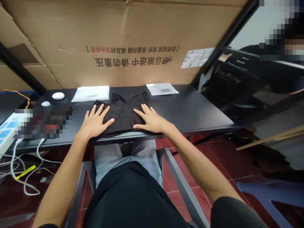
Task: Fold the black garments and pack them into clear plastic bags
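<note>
Left hand [97,122] and right hand [152,121] laid flat on the black cloth [122,119]

In the head view, my only one, the left hand lies palm down over the cloth's left side, fingers spread, thumb pointing in toward the middle. The right hand mirrors it on the cloth's right side, fingers parted too. Neither grips anything; both simply rest on top. The cloth lies on the dark table [201,110], under and between the hands, and extends past the fingertips on its far side. The table's near edge runs just this side of it.

I read the step in hand as smoothing. Creases cross the cloth's middle between the thumbs, and its far part looks rumpled. To do this well, I'd use light, even pressure and sweep both palms outward from the middle together, so neither side drags the other. Material this thin-looking would probably bunch if pushed inward. I'd treat the far part separately, pinning the near part under one palm. How many layers lie there, I can't tell.

A white packet [91,93] lies off the cloth's far left, and a second packet [162,89] just beside its far right corner; I'd keep both clear of any wide sweep.
</note>
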